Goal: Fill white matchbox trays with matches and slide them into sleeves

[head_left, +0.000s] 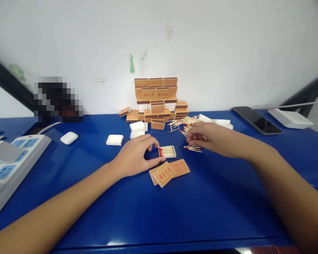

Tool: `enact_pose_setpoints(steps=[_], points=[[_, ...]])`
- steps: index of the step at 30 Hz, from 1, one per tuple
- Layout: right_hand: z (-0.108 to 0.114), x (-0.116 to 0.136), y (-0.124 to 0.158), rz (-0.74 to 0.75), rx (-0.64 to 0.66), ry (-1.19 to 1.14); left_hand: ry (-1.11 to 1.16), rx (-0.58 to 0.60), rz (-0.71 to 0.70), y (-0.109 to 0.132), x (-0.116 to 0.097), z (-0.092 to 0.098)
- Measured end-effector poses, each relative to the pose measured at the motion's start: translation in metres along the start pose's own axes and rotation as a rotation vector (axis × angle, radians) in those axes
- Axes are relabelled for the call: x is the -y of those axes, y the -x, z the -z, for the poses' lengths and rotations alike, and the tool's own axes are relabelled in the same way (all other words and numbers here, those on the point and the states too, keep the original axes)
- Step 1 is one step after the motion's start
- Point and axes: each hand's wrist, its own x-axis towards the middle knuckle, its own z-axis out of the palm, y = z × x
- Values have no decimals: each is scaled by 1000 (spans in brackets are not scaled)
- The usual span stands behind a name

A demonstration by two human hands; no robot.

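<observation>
Matchbox tray [167, 151]: on blue table [214, 211], btwn our two hands; open side up, part-filled w/ matches side by side, visible red heads at L end. Lying flat keeps the contents in reach, we'd say.
L hand [136, 153]: at tray's L end; thumb & index fingers hold that end btwn them, one at far corner, one at nr corner. Prob. gripped there so the light tray won't slide & its top is left uncovered.
R hand [205, 135]: low over small match bundle [193, 148]; fingers curled, tips close together, narrow gap at most. We can't tell if a match is pinched, b/c the tips are too small & shaded.
Bundle placement: on table just R of tray; heads L, same as in tray, prob. so we needn't turn them.
Loose match heap [184, 121]: beyond R fingers, sticks crossing every way; nr enough for us to reach.
Printed sleeves [164, 174]: overlapping, just our side of tray; prob. parked clear of both hands.
Stacked matchboxes [155, 93]: back by wall [214, 53], in rows, many labels facing us; wall prob. backs them up.
White tray [115, 140]: beyond L hand, apart from the stack.
Edges: phone [257, 120] far R, power strip [21, 151] far L, both well apart from our matches.
</observation>
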Motion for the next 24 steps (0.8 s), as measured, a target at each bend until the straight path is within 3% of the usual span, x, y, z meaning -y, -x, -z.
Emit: enact_pose_setpoints(steps=[10,18,24], points=[[-1,1,0,-131,128,15,2,-6,10,0,-1,0],[-7,3,-2,-47,16,37,0,-4,12,0,-1,0],[-12,-2,-2,-38,23,56,-1,-4,-6,-1,-1,0]])
